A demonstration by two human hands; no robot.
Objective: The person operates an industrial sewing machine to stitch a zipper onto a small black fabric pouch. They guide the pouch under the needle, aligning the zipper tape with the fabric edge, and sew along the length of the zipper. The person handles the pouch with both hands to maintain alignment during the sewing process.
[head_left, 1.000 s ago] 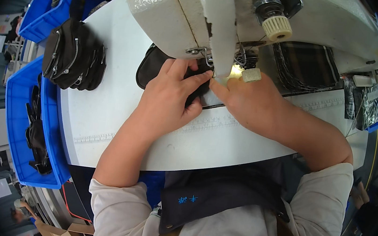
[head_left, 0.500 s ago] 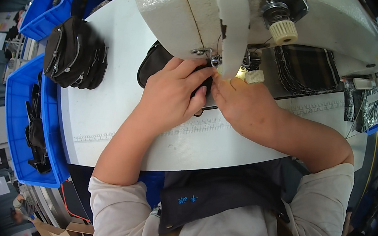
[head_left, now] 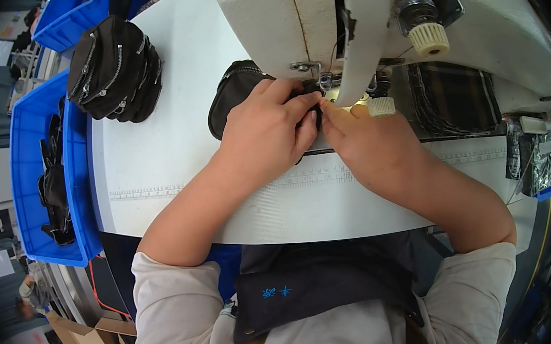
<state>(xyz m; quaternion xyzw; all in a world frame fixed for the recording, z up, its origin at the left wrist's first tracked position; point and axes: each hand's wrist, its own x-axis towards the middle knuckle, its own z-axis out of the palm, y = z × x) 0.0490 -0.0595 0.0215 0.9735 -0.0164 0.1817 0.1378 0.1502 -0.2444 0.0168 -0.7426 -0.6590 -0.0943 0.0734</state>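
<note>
A dark zippered pouch [head_left: 228, 101] lies on the white table under the head of a sewing machine [head_left: 287, 22]. My left hand [head_left: 266, 121] grips the pouch's right part, thumb and fingers pinched close to the needle area. From the other side my right hand [head_left: 372, 142] pinches the same edge, its fingertips meeting the left ones just below the presser foot [head_left: 328, 81]. The machine's lamp lights that spot. What lies under my fingers is mostly hidden.
A stack of dark zippered pouches [head_left: 112, 73] stands on the table's left. Blue bins [head_left: 81, 217] flank the table there, one holding dark pieces. Dark fabric panels [head_left: 451, 101] lie right of the needle. A printed ruler [head_left: 142, 191] crosses the table.
Both hands and the pouch have shifted slightly right in the picture; the machine also appears further right. More of the pouch's zippered upper edge shows now.
</note>
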